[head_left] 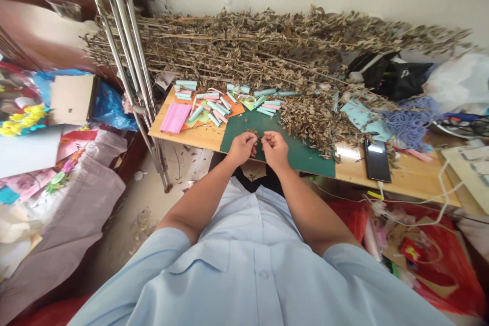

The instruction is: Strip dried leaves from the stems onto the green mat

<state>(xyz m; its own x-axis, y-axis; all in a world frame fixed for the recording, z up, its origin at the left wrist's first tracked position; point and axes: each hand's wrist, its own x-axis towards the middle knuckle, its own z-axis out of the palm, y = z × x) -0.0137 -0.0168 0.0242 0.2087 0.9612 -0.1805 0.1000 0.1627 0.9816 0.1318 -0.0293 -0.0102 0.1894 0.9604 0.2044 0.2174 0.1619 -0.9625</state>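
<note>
Left hand (pixel 241 148) and right hand (pixel 275 150) sit close together, narrow pinch on both, just above a dark green cutting mat (pixel 301 147) lying on a pale wooden table top (pixel 202 137). A small dried brown leaf sprig (pixel 254 135) is at the left hand's fingertips (pixel 250 140) and appears held there. The right hand's fingertips (pixel 266 137) are closed and almost touching it; cannot tell if they grip anything. Behind the mat, a long heap of dried brown leafy stems (pixel 267 46) spreads across the table and spills onto the mat's far edge. To the left lie small rolled paper tubes in pale blue and pink (pixel 214 107), on orange paper (pixel 235 109), beside a folded pink paper sheet (pixel 174 117). Right of the mat: black smartphone (pixel 377 160) and pale blue paper sheet (pixel 359 117). For clean work, best to keep the pinch at the fingertips and low over the bare green mat, so that brittle leaf bits land there and stay visible. Light pressure looks right: dried leaves this curled could crumble. Elbows are well apart and the wrists free, so that spacing looks workable.
</note>
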